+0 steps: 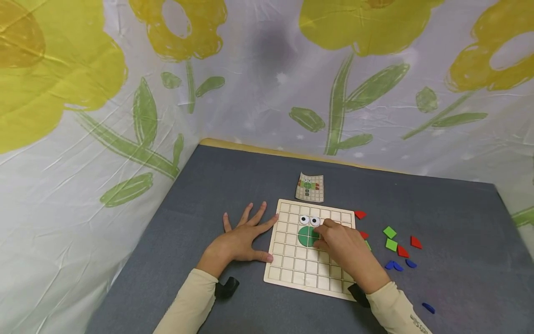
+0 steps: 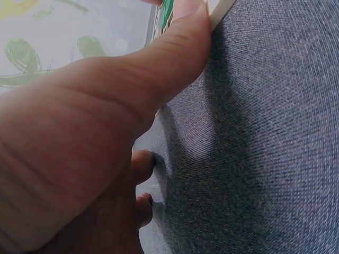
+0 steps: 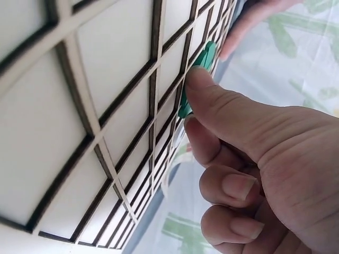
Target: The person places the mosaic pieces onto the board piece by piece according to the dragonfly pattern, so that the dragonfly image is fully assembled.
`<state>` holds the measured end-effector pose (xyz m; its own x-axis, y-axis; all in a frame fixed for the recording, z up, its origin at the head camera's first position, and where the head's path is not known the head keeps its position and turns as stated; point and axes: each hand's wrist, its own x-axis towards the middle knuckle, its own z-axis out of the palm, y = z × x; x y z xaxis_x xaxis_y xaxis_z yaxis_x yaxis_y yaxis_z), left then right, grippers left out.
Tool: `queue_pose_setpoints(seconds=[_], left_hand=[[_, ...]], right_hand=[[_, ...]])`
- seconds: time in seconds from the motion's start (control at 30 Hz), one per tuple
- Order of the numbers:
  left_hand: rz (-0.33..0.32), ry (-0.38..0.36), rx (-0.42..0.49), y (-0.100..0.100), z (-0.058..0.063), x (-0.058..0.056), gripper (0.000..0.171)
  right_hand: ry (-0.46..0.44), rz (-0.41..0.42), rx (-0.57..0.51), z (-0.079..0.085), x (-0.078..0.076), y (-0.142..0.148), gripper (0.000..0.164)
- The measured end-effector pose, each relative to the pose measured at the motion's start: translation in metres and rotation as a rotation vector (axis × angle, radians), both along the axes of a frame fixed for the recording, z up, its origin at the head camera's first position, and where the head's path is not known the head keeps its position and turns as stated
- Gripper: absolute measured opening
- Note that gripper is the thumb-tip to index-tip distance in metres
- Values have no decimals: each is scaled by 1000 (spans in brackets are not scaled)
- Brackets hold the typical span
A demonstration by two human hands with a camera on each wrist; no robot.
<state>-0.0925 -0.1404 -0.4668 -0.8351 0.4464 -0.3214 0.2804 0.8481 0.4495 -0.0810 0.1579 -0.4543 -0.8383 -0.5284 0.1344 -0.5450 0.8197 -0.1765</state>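
Note:
A wooden grid board point(image 1: 299, 265) lies on the table, its squares edged by raised strips. Green quarter-circle pieces point(image 1: 303, 237) form a round shape on it, below two round eye pieces point(image 1: 304, 220). With fingers spread, my left hand point(image 1: 239, 241) touches the board's left edge with the thumb and a fingertip; its thumb also shows against the edge in the left wrist view. My right hand point(image 1: 344, 243) reaches over the board's right side. Its thumb and index finger pinch a green quarter-circle piece point(image 3: 207, 55) at the round shape's right side, other fingers curled.
Behind the board is a small picture card point(image 1: 309, 188). Right of the board lie red pieces point(image 1: 416, 242), green squares point(image 1: 391, 244) and blue pieces point(image 1: 410, 263), with another blue piece point(image 1: 428, 308) nearer the front. A flower-printed curtain point(image 1: 258, 93) hangs behind the table.

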Motion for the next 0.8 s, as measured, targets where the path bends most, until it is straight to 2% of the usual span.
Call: queue_pose_setpoints(seconds=[0.37, 0.8], left_hand=[[6, 4, -21, 1, 1, 1, 112], [10, 5, -17, 1, 1, 1, 112]], right_hand=[[-58, -33, -40, 7, 2, 6, 27], [-44, -150, -60, 11, -4, 41, 22]])
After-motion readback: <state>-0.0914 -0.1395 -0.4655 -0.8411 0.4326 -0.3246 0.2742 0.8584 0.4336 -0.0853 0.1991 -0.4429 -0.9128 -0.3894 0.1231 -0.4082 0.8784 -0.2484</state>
